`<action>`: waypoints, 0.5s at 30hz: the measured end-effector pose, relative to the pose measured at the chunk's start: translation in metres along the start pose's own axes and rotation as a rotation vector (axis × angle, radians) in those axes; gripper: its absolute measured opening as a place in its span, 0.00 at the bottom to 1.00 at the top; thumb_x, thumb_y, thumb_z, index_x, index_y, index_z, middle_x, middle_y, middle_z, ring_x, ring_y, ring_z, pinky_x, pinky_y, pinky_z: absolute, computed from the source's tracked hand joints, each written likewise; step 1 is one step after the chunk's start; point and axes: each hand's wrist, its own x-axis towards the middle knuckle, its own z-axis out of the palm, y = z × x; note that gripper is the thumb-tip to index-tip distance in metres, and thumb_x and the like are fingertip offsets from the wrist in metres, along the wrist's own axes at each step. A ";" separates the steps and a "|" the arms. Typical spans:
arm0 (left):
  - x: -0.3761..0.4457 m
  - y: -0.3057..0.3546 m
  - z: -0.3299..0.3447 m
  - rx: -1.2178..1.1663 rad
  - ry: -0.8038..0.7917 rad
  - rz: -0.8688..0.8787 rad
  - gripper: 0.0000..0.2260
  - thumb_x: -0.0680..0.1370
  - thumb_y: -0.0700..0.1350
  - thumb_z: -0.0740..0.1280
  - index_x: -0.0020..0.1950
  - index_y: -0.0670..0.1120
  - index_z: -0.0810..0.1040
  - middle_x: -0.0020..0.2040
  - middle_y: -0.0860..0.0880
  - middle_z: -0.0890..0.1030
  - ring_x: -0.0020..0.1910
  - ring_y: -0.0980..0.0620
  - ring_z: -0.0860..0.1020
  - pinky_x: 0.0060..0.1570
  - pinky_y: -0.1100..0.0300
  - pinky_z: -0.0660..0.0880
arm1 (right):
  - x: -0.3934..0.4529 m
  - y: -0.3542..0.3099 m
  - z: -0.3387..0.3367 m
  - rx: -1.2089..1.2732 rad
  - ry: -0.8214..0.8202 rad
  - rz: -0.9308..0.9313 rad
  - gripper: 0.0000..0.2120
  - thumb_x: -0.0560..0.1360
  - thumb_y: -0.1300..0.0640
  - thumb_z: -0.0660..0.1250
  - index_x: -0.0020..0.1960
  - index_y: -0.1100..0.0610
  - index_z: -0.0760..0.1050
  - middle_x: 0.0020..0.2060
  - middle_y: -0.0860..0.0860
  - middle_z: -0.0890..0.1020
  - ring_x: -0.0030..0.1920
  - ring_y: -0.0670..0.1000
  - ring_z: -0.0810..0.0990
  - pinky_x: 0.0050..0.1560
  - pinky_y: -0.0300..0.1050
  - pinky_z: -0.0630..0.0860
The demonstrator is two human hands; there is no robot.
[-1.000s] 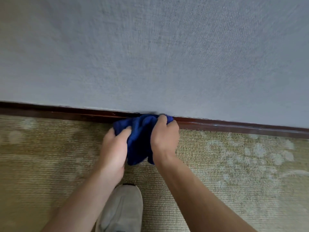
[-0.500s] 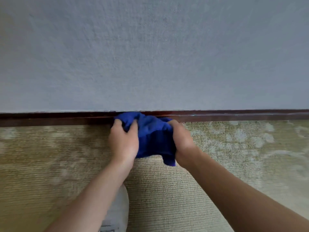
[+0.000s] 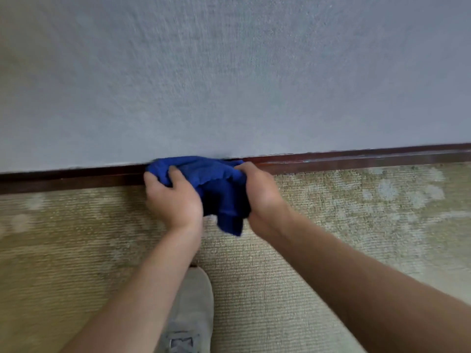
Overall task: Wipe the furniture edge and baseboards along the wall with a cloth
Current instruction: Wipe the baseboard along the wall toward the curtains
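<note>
I see both hands gripping one bunched blue cloth [image 3: 214,179] against the dark wood baseboard [image 3: 356,161] where it meets the grey wall [image 3: 229,72]. Left hand [image 3: 173,197]: fingers curled into the cloth's left side. Right hand [image 3: 262,192]: closed round its right side. A loose corner hangs over the beige carpet [image 3: 331,225]. A grey shoe [image 3: 193,309] shows below.
</note>
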 end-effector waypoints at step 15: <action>-0.049 0.017 -0.077 -0.066 -0.475 -0.575 0.10 0.80 0.43 0.63 0.59 0.45 0.79 0.52 0.40 0.84 0.49 0.41 0.82 0.45 0.51 0.78 | -0.027 0.002 -0.061 -0.297 -0.038 0.172 0.15 0.72 0.51 0.65 0.55 0.58 0.77 0.45 0.56 0.81 0.46 0.57 0.79 0.40 0.45 0.74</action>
